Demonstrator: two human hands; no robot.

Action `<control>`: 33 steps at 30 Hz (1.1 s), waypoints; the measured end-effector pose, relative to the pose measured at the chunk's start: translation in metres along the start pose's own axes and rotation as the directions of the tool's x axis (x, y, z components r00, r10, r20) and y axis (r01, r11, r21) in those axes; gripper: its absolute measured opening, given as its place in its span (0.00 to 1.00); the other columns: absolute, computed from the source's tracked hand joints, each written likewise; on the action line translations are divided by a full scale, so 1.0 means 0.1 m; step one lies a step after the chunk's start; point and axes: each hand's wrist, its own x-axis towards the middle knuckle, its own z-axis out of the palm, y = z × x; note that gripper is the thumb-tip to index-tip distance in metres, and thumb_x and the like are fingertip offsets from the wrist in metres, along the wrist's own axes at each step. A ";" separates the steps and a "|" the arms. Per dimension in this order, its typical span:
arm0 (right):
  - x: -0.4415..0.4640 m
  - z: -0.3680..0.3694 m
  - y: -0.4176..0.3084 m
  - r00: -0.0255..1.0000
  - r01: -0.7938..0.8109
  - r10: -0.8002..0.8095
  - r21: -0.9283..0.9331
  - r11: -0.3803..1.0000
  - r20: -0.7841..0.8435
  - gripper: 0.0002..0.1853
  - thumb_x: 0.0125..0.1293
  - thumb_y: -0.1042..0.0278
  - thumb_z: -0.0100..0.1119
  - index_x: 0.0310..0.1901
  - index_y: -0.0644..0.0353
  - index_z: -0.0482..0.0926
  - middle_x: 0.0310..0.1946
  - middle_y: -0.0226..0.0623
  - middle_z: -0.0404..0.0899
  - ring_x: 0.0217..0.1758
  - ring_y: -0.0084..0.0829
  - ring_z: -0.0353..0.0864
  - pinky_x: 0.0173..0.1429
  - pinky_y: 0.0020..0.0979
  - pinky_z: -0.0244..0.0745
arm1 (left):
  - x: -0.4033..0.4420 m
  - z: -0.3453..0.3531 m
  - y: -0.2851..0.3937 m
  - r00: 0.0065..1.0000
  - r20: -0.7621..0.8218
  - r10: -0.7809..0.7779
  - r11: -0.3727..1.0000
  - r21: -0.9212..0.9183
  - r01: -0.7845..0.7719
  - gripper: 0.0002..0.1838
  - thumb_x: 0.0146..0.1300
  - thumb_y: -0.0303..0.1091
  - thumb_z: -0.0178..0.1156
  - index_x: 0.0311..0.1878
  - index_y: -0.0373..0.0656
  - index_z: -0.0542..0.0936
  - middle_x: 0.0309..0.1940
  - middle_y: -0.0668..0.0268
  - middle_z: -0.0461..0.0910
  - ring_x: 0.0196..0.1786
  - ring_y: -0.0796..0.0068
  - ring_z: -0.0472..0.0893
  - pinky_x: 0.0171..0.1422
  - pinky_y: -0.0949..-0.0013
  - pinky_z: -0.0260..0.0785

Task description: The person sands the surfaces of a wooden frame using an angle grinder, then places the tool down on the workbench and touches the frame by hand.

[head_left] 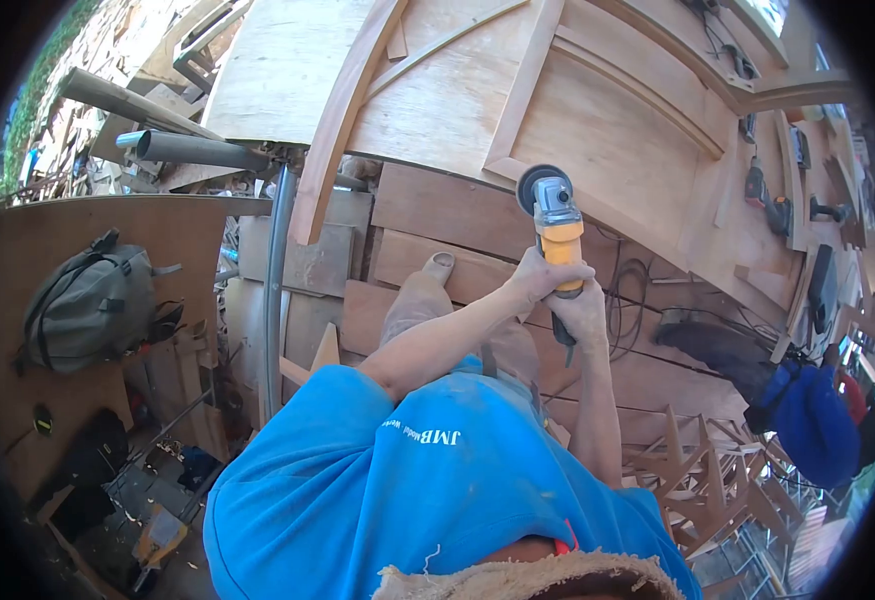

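Note:
Both my hands are closed around a yellow and grey angle grinder (pixel 560 240). My left hand (pixel 534 276) wraps its body from the left side. Just behind it, my right hand (pixel 582 308) grips the rear part, where the dark end of the tool pokes out below. The grinder's dark round disc (pixel 534 185) points forward, close to the corner of a wooden frame (pixel 519 125) on the bench. Whether the disc touches the wood I cannot tell. My fingertips are partly hidden behind the tool.
A plywood-topped bench (pixel 427 100) carries long wooden strips. Power tools (pixel 767 200) lie at the right. A dark cable (pixel 629 305) coils on the plank floor. A metal pipe (pixel 275 290) stands left, near a grey backpack (pixel 92 305). Wood pieces (pixel 712 480) pile up at lower right.

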 end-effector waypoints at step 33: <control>-0.04 0.42 -0.14 0.995 0.093 -0.094 0.058 0.994 0.015 0.36 0.52 0.63 0.81 0.64 0.58 0.80 0.50 0.45 0.91 0.56 0.40 0.92 0.61 0.39 0.84 | -0.17 -0.41 0.01 0.999 0.032 0.033 0.994 -0.104 -0.030 0.20 0.56 0.35 0.82 0.48 0.37 0.86 0.44 0.63 0.89 0.50 0.73 0.88 0.59 0.64 0.82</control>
